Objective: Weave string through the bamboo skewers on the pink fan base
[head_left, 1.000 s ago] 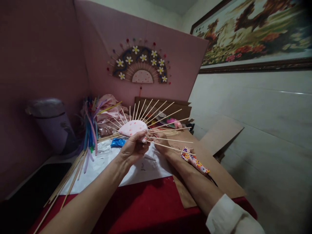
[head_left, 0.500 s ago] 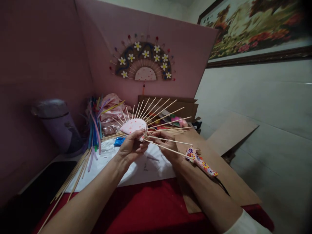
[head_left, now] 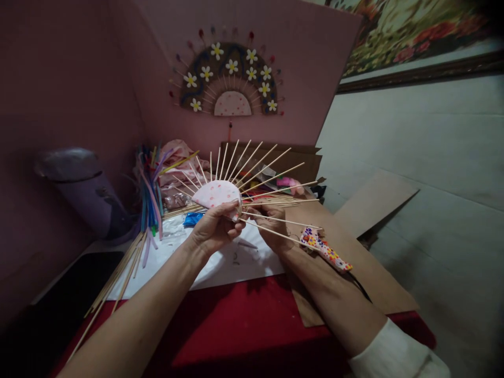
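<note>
My left hand is closed on the lower edge of a pink dotted half-disc that has several thin wooden sticks fanning out of it. My right hand is just right of it, fingers curled around the lowest sticks at the disc's base. The piece is held up above a white sheet on the red tabletop. A small tool with a colourful dotted handle lies by my right wrist on brown cardboard.
A finished flower-decorated fan hangs on the pink board behind. Loose wooden sticks and coloured pipe cleaners lie at the left by a purple lidded bin. A cardboard box stands behind, a framed picture is at the upper right.
The view has tipped down a little. My right hand has closed in on the lowest sticks near the disc's base; my left hand keeps its hold.
</note>
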Demonstrator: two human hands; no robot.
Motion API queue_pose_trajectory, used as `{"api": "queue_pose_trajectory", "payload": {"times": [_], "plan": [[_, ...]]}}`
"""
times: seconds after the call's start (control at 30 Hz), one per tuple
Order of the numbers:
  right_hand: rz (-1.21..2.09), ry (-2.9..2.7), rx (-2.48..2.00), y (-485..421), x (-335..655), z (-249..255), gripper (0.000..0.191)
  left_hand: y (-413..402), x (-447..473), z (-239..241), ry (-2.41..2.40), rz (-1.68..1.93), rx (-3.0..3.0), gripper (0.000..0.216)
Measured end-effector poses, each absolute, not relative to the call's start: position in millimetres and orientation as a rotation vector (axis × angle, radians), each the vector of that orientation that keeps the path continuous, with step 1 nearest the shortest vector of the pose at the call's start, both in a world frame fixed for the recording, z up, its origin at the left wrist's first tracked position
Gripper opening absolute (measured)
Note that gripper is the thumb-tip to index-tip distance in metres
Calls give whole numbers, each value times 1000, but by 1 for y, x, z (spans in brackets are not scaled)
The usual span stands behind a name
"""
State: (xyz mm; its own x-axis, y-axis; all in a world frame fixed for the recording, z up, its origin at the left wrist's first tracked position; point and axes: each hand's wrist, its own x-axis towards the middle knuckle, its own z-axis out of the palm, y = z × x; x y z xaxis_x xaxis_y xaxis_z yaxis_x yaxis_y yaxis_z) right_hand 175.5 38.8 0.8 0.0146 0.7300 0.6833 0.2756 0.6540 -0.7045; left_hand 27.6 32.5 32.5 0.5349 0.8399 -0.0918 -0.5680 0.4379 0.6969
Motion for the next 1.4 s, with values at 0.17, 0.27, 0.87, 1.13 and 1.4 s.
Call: {"api": "queue_pose_trajectory", "payload": {"times": [0.17, 0.27, 0.87, 1.13, 1.4], "plan": [[390, -1554, -867, 40, 176, -3, 11, 35, 29, 29, 502, 1009, 712, 5], [437, -1506, -885, 42, 174, -5, 12, 37, 28, 28, 506, 1005, 730, 11], [-103, -1620, -1172, 14, 153, -10, 16, 56, 24, 28, 468, 1288, 682, 23], [60, -1662, -1133, 8, 152, -2, 25, 45, 32, 15, 440, 1389, 690, 16], [67, -1716, -1173, 10, 154, 0, 21, 39, 40, 6, 435, 1359, 760, 22]]}}
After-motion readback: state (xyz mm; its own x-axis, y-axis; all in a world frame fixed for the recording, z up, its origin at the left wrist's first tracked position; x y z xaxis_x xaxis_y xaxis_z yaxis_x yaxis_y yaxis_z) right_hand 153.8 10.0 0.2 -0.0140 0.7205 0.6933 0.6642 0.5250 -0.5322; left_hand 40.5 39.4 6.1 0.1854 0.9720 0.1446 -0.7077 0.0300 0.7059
